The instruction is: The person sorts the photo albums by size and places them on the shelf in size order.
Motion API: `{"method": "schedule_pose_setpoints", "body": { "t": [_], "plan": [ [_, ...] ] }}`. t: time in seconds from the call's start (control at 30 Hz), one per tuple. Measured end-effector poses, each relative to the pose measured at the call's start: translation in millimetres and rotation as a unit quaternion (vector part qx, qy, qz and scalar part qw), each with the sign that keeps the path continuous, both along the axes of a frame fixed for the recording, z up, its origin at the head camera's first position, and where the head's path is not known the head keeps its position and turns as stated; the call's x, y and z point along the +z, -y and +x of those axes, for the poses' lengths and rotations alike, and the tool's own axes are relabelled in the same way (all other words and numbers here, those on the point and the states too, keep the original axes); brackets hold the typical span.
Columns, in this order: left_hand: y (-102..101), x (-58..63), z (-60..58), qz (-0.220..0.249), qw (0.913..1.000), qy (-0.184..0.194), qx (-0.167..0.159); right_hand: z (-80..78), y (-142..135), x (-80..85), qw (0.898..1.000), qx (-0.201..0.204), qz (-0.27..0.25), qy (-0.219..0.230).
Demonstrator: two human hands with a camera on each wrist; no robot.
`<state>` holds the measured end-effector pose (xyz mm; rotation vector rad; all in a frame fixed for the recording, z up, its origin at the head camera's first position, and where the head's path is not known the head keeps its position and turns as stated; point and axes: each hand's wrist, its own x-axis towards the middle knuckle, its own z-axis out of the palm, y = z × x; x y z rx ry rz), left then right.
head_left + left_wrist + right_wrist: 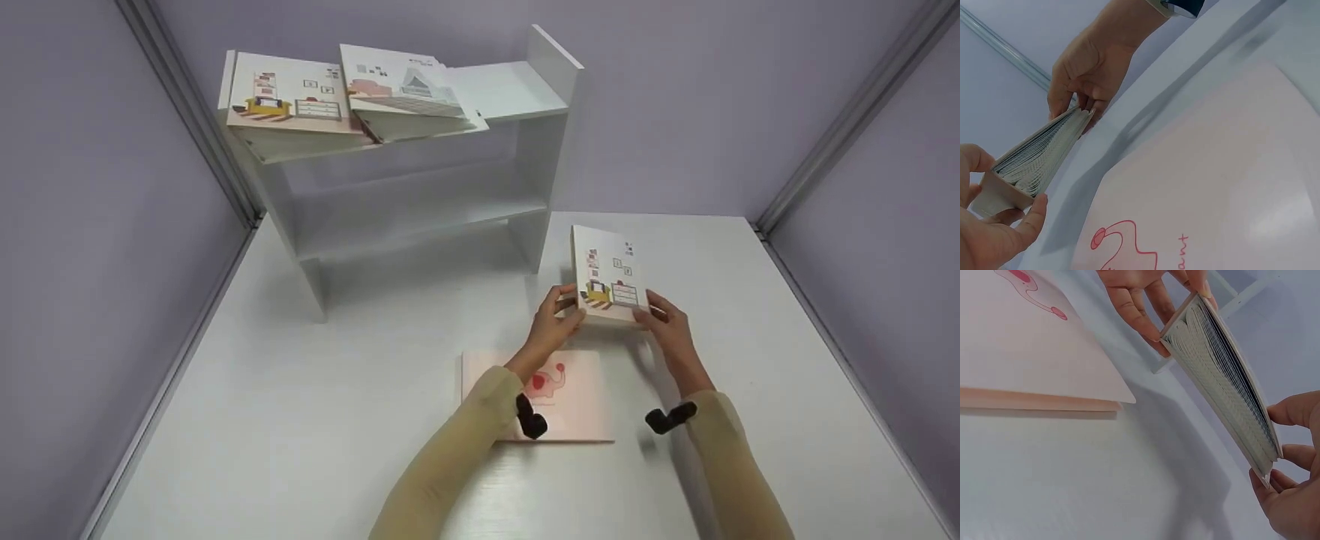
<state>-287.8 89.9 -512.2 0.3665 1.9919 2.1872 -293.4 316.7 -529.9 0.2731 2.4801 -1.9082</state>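
Book [611,274] in both our hands, held above the table [337,427] to the right of the white shelf [420,199] and nearer to us than the shelf's right side panel. Our left hand [553,330] pinches it low on the spine side; our right hand [671,334] grips it low on the opposite, opening side. The hands stand apart with the book between them, each thumb in front and fingers behind.

We judge it light enough for a two-handed hold, though its thickness should give some weight. The covers look stiff and smooth, so dry fingertips might slip a little; the leaves inside look thin and fan unevenly along the lower edge. The spine seems the firmest place to take hold. On the opening side, we do best to press both covers together, or the leaves could splay and bend.

In front of the shelf, towards its right, a pink book [585,401] with an elephant drawing lies flat under our left forearm. On top of the shelf, we see a sofa-cover book [292,94] at the left end and a pale book [409,82] near the middle, both tilted.
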Motion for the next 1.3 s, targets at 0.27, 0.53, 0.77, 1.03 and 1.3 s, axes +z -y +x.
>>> {"method": "schedule_pose_setpoints", "body": {
  "t": [0.27,0.53,0.77,1.03,1.3],
  "plan": [
    [3.0,-5.6,-8.4,-0.009,0.9994,-0.033,0.005,2.6,5.4,5.4,1.0,0.003,-0.002,-0.006],
    [2.5,-10.4,-12.3,-0.003,0.9989,-0.046,0.01,4.8,8.5,10.0,1.0,-0.001,0.012,-0.008],
    [4.9,-7.4,-9.2,0.004,0.9982,-0.059,0.011,6.8,8.1,14.6,1.0,0.006,0.015,-0.015],
    [15.4,21.4,7.9,0.008,0.9953,-0.096,0.004,9.1,11.8,20.7,0.999,0.003,0.009,-0.033],
    [19.3,28.9,11.9,-0.005,0.9932,-0.116,0.011,12.8,15.4,28.6,0.999,0.009,0.003,-0.047]
  ]
}}
